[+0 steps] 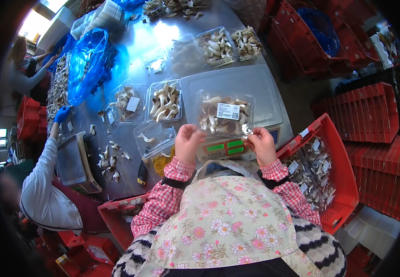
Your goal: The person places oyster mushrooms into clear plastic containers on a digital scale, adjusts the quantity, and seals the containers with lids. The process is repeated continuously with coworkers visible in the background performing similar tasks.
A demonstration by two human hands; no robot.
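A clear plastic clamshell box of mushrooms (222, 119), its lid down and a printed label on top, is held by its near edge above a weighing scale (231, 78) with lit green displays. The left corner is pinched in my left hand (188, 142). At the right corner, the fingers of my right hand (263, 143) grip the plastic. Left of the scale sits an open clamshell of mushrooms (165, 100). Beside it is a box with a blank-looking white tag (127, 104). A nearly empty clamshell (155, 138) lies by my left hand.
Labelled mushroom boxes fill a red crate (345, 194) at the right. Yellow rubber bands (161, 162) and a dark-handled tool (142, 173) lie on the metal table (127, 169). A co-worker's blue-gloved hand (62, 114) is at the left, near a second scale (77, 162). More filled boxes stand beyond.
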